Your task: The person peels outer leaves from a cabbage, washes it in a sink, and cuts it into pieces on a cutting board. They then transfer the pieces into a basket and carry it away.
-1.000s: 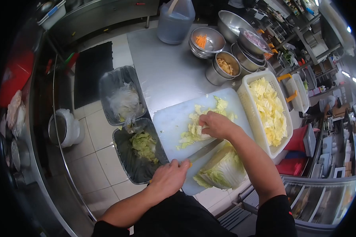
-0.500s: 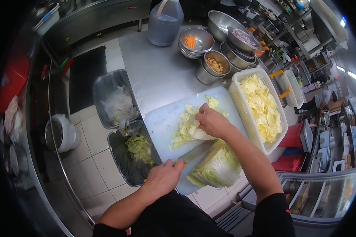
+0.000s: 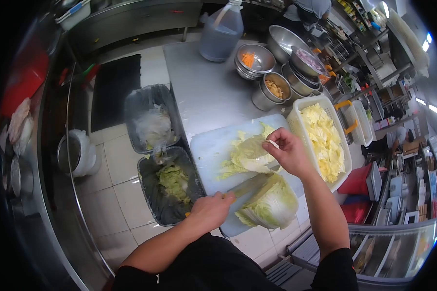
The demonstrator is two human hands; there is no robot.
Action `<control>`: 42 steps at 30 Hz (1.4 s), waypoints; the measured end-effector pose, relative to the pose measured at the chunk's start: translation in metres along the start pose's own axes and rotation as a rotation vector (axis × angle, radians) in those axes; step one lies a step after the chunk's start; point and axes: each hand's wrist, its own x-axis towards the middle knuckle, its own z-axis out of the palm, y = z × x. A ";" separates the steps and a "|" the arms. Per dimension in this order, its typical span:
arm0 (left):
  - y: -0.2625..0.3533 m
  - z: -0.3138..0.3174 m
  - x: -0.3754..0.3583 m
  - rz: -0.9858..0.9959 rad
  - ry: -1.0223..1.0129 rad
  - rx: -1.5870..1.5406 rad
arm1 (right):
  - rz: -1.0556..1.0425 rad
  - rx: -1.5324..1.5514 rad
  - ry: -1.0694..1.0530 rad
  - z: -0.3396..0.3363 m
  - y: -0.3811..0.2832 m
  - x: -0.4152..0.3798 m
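Note:
My left hand (image 3: 211,211) is wrapped round the yellow handle of a knife (image 3: 251,186), whose blade lies low over the cutting board (image 3: 208,148). In my right hand (image 3: 290,151), fingertips pinch a small pale piece of cabbage (image 3: 273,143) above the board. Loose cabbage leaves (image 3: 250,157) lie beneath and left of that hand. Close to the blade, on the board's near part, rests a large cut napa cabbage (image 3: 273,202). Right of my right hand stands a white basket (image 3: 296,120) filled with yellowish cabbage pieces (image 3: 323,140).
Two lined bins (image 3: 131,123) sit left of the steel table (image 3: 189,82), one holding cabbage scraps (image 3: 174,183). Along the table's back are a large jug (image 3: 222,34), metal bowls (image 3: 264,60) and a pot of brown pieces (image 3: 274,89). Another person (image 3: 398,138) stands far right.
My right hand has moved right and toward me, lifting away from the leaves with a small piece in its fingers. My left hand keeps its hold on the knife. The camera view has shifted slightly.

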 end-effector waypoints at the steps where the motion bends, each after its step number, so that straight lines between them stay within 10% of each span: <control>1: 0.001 0.000 0.000 0.005 0.003 -0.004 | 0.001 0.063 -0.005 0.002 -0.004 0.000; 6: 0.000 -0.001 -0.001 0.028 0.007 -0.007 | 0.064 0.226 -0.021 0.023 -0.046 0.000; 12: -0.001 0.001 -0.001 0.052 0.033 0.021 | -0.198 -0.733 0.035 0.002 -0.024 0.006; 17: -0.002 0.003 0.000 0.044 0.026 -0.001 | 0.206 -0.449 0.035 -0.023 -0.046 -0.010; 31: -0.003 0.003 -0.001 0.072 0.055 0.005 | 0.164 0.177 -0.045 -0.006 -0.063 -0.029; 42: 0.005 -0.021 0.003 -0.050 -0.042 -0.019 | -0.011 -0.092 -0.027 0.030 -0.074 -0.042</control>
